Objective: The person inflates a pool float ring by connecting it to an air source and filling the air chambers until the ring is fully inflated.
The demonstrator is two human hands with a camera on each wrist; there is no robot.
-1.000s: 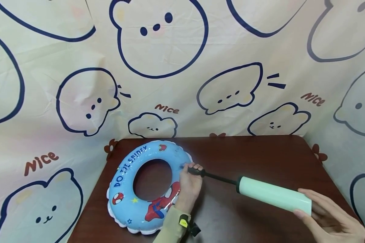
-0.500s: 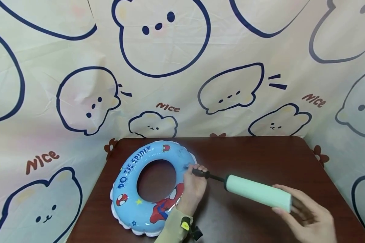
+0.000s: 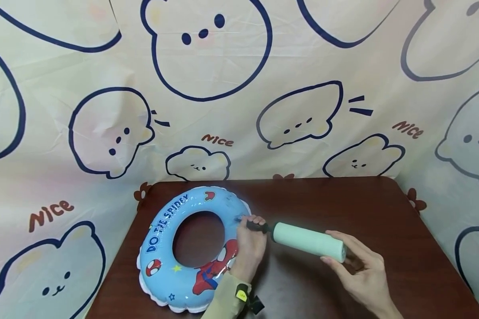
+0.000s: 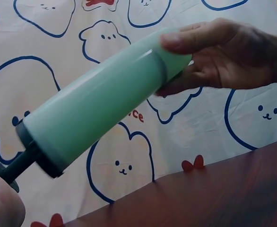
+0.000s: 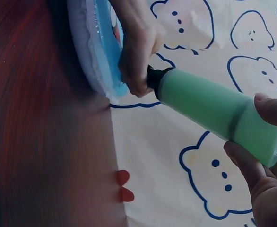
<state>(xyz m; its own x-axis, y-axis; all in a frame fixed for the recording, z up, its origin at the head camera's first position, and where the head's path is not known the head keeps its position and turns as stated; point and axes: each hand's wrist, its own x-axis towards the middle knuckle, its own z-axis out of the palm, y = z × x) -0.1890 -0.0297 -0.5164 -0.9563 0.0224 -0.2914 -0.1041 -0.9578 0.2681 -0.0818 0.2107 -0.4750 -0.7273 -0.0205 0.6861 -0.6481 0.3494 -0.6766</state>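
Observation:
A pale green hand pump (image 3: pixel 307 242) with black end fittings is held between both hands, slanting down to the right in the head view. My left hand (image 3: pixel 250 241) grips its black nozzle end (image 3: pixel 257 226) right at the inner side of a blue inflated swim ring (image 3: pixel 159 252). My right hand (image 3: pixel 363 270) holds the far end of the green barrel (image 4: pixel 100 97) between thumb and fingers. In the left wrist view a short piece of black rod (image 4: pixel 24 163) shows between barrel and left hand. The left fingers hide where the nozzle meets the ring.
The ring rests on the left part of a dark brown table (image 3: pixel 327 199). A pale cloth (image 3: pixel 239 115) with cartoon bears hangs behind and around the table. A black strap device (image 3: pixel 257 305) sits at the left wrist.
My right hand has pushed the pump barrel leftward toward my left hand. Most of the black rod has gone into the barrel. My left hand keeps its grip at the ring.

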